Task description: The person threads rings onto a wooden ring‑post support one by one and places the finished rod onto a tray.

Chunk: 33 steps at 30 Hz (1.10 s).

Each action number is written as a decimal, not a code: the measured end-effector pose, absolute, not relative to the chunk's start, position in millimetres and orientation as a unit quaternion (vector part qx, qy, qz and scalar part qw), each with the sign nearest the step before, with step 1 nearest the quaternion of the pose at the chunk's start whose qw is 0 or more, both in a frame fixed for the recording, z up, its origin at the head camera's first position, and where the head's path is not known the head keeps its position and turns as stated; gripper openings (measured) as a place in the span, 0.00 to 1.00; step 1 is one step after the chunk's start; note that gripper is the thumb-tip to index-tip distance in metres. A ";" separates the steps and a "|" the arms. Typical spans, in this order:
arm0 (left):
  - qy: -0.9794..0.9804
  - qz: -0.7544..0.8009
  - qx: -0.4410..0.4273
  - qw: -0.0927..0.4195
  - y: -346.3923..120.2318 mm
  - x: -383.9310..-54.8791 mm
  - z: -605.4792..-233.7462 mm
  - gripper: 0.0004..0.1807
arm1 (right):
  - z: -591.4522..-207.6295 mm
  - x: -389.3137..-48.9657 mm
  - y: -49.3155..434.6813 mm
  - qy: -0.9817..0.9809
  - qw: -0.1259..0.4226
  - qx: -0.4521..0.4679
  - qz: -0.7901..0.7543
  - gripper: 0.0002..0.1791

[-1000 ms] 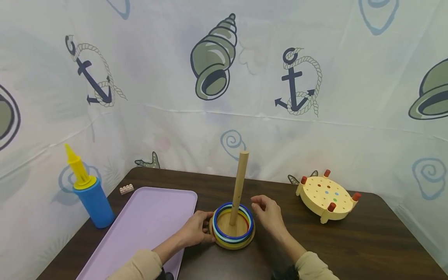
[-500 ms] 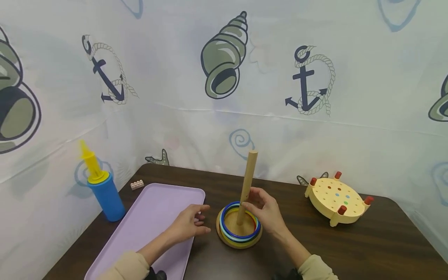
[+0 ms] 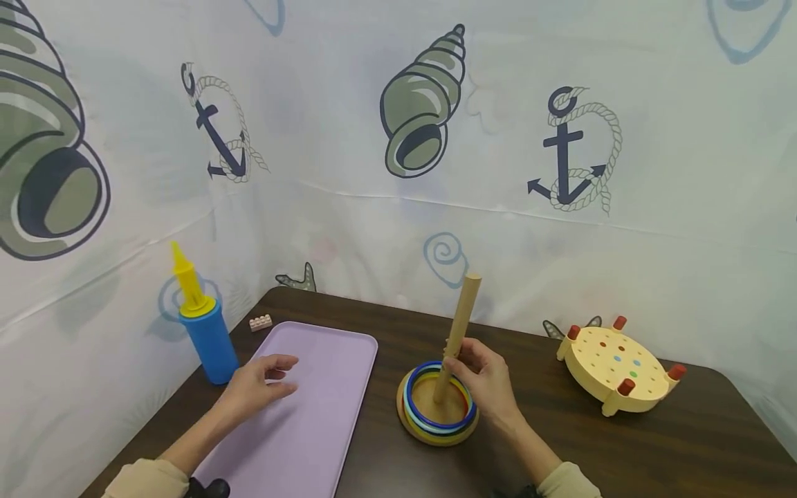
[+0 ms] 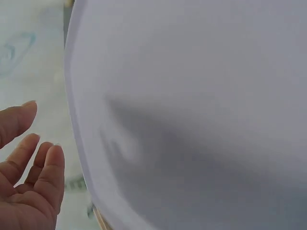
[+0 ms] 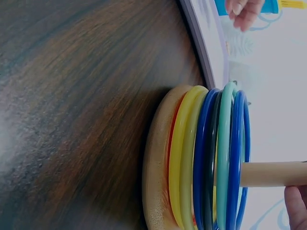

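My right hand (image 3: 490,384) grips the upright wooden post (image 3: 463,304) of a ring-toss stand a little above the rings, thumb and fingers round it. Several plastic rings (image 5: 223,143) in yellow, blue, dark green and turquoise, with red showing lowest, lie stacked round the post on its round wooden base (image 5: 160,163). My left hand (image 3: 255,387), holding nothing, hovers over the lilac tray (image 3: 324,387) with its fingers relaxed and apart. Its shadow falls on the tray in the left wrist view. Nearest to that hand stands a blue balloon pump (image 3: 212,346) with a yellow nozzle.
At the table's back left lies a small pale pink toy brick (image 3: 260,322). A round cream pegboard-like toy (image 3: 613,363) with red-tipped legs stands at the right. Printed cloth (image 3: 349,242) hangs close behind the dark wooden table (image 3: 535,415).
My left hand has left the stand's base and moved left over the tray. My right hand has moved in from beside the stand and taken hold of the post. The view has turned left.
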<state>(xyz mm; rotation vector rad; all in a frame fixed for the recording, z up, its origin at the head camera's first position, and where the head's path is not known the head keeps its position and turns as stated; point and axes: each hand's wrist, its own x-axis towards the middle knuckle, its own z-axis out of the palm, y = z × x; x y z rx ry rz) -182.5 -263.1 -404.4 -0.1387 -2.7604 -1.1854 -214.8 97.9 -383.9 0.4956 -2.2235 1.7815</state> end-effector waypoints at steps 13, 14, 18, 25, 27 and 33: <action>-0.940 -0.340 0.014 0.033 -338.2 -168.4 -416.2 0.24 | -377.1 -200.6 123.0 -0.774 0.159 0.148 0.595 0.13; -0.942 -0.335 0.014 0.034 -341.0 -168.7 -418.0 0.24 | -375.9 -199.9 124.5 -0.776 0.162 0.147 0.592 0.13; -0.948 -0.316 0.020 0.025 -348.7 -169.2 -422.7 0.22 | -371.8 -197.1 129.7 -0.784 0.168 0.139 0.581 0.13; -0.951 -0.306 0.032 -0.006 -354.3 -166.8 -427.7 0.18 | -368.0 -193.7 135.3 -0.797 0.155 0.124 0.571 0.15; -0.951 -0.307 0.037 -0.013 -354.7 -166.6 -428.6 0.17 | -367.4 -193.3 137.1 -0.797 0.150 0.121 0.572 0.15; -0.944 -0.324 0.049 -0.033 -350.0 -168.4 -428.5 0.16 | -365.3 -193.8 143.8 -0.801 0.159 0.117 0.565 0.15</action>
